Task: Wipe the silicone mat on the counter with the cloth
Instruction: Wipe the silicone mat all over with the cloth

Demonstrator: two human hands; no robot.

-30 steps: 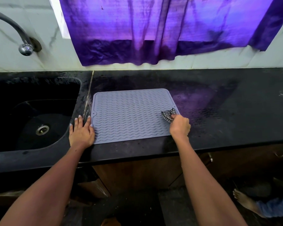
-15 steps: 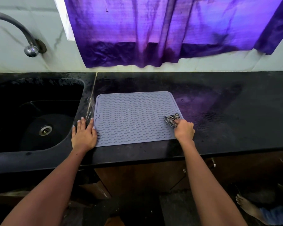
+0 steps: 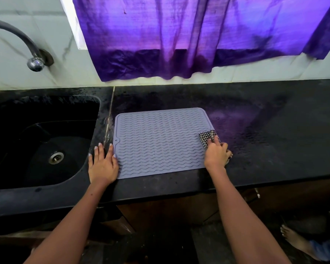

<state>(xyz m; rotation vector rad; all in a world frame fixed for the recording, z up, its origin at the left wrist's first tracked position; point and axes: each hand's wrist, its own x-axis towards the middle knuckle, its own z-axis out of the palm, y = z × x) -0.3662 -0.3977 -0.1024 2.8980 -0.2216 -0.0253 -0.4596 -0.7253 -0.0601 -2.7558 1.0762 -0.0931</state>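
1. On the dark surface (image 3: 274,149) beside the sink (image 3: 46,141) lies the mat (image 3: 160,143).
2. Left hand (image 3: 103,164) rests flat, fingers straight, at its left edge, likely steadying it.
3. Right hand (image 3: 216,154) grips the cloth (image 3: 206,137) at the mat's right edge for wiping.

Dim scene, backlit through the purple curtain (image 3: 198,35), violet sheen on the counter (image 3: 255,121), wide-angle bowing at edges.

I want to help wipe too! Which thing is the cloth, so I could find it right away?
Start at the black counter right of the sink and find the grey wavy mat lying flat on it. At the mat's right edge, the right hand presses a small crumpled cloth. It is the only black-and-white checked thing there.
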